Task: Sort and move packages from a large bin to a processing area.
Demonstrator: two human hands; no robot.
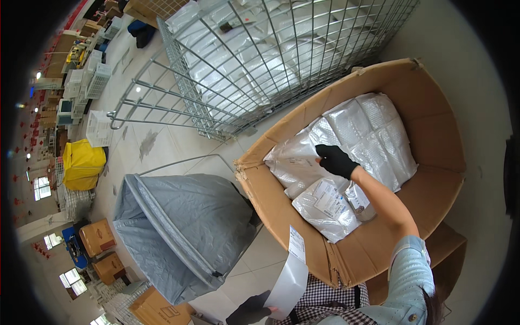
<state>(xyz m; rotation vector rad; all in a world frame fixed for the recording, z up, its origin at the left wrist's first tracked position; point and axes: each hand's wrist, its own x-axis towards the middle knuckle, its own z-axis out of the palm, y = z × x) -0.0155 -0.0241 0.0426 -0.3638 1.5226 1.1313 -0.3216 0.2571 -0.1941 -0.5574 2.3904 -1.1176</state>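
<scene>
My right hand [337, 161], in a black glove, reaches into a large open cardboard box [437, 127]. Its fingers are curled together over a white plastic-wrapped package [295, 169]; whether they grip its film is hidden. Several bubble-wrapped packages [346, 123] fill the box bottom. Nearer me lie a silvery package [325, 208] with a printed label and a smaller labelled one [358, 199]. Low in the view, my left hand [249, 310], in a dark glove, is closed on a flat, pale strip [288, 281] with a white printed label at its upper end, outside the box.
Left of the box stands a grey fabric bag [187, 233] on a metal frame. Beyond it, a wire cage [227, 81] holds many white packages, its mesh panel jutting left. A yellow bag [84, 164], white crates [99, 129] and cardboard cartons [97, 238] stand farther left.
</scene>
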